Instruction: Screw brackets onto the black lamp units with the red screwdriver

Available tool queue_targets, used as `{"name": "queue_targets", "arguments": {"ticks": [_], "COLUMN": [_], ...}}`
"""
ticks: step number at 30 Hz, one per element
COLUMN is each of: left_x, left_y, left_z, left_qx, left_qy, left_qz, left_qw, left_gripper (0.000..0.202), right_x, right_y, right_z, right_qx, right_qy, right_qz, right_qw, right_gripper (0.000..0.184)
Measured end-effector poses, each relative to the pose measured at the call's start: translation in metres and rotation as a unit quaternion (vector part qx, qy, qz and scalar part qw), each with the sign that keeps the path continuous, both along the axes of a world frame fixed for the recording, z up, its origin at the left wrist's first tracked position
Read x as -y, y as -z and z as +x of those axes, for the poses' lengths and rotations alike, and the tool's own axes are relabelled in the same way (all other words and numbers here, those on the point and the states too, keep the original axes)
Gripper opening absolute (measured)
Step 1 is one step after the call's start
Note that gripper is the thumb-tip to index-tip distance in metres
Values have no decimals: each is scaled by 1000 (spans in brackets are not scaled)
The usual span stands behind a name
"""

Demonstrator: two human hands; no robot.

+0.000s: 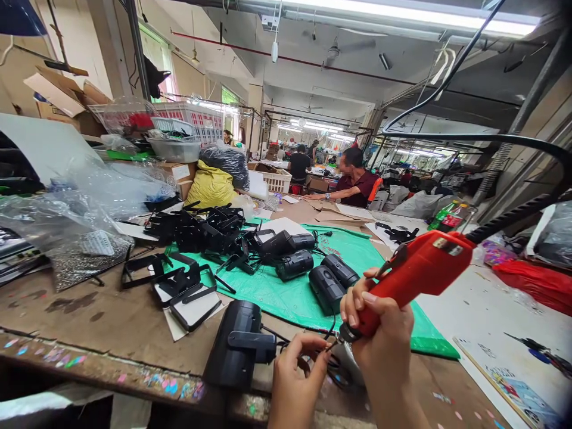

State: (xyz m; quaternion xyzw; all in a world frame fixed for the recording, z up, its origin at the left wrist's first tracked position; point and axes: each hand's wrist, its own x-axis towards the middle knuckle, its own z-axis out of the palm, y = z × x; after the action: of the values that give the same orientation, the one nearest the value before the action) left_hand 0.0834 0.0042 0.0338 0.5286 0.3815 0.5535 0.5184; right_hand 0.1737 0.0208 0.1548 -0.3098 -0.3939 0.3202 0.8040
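Note:
My right hand (384, 328) is wrapped round a red electric screwdriver (415, 274), which points down and to the left. My left hand (301, 372) pinches thumb and forefinger together at the tip of the driver's bit (334, 344); whatever sits between those fingertips is too small to make out. Just left of that hand, at the table's front edge, lies a black rounded housing (236, 345) with a bracket arm (250, 342) across it. Its black cable (277, 336) runs behind my left hand. Partly hidden behind the driver is a pale round object (351, 360).
Several black housings (328, 289) lie on a green sheet (277, 295), beside a heap of black brackets (210, 232). A plastic bag of small metal parts (89, 256) lies left. Scissors (540, 351) lie right. A coiled cord (513, 217) hangs from above. A person (355, 179) sits across the table.

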Motion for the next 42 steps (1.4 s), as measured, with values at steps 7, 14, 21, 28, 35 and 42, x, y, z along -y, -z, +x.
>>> {"name": "queue_targets", "arguments": {"ticks": [7, 14, 21, 28, 35, 42], "left_x": [-1, -2, -2, -1, -1, 39], "left_y": [3, 3, 2, 6, 3, 3], "left_z": [-1, -2, -3, -4, -4, -3], "left_qx": [16, 7, -5, -8, -2, -105], "left_qy": [8, -12, -20, -9, 29, -75], "left_qz": [3, 17, 33, 43, 63, 117], "left_qw": [1000, 1000, 999, 999, 998, 985], "left_gripper": [29, 33, 40, 30, 20, 49], "right_x": [1, 1, 2, 3, 9, 4], "right_y": [-1, -5, -5, -5, -3, -11], "right_z": [0, -3, -2, -5, -5, -9], "right_qx": [-3, -4, 5, 2, 12, 12], "right_qy": [0, 13, 10, 29, 25, 50], "right_qz": [4, 4, 9, 3, -7, -9], "right_qw": [1000, 1000, 1000, 1000, 1000, 999], "right_gripper": [28, 25, 24, 25, 28, 25]}}
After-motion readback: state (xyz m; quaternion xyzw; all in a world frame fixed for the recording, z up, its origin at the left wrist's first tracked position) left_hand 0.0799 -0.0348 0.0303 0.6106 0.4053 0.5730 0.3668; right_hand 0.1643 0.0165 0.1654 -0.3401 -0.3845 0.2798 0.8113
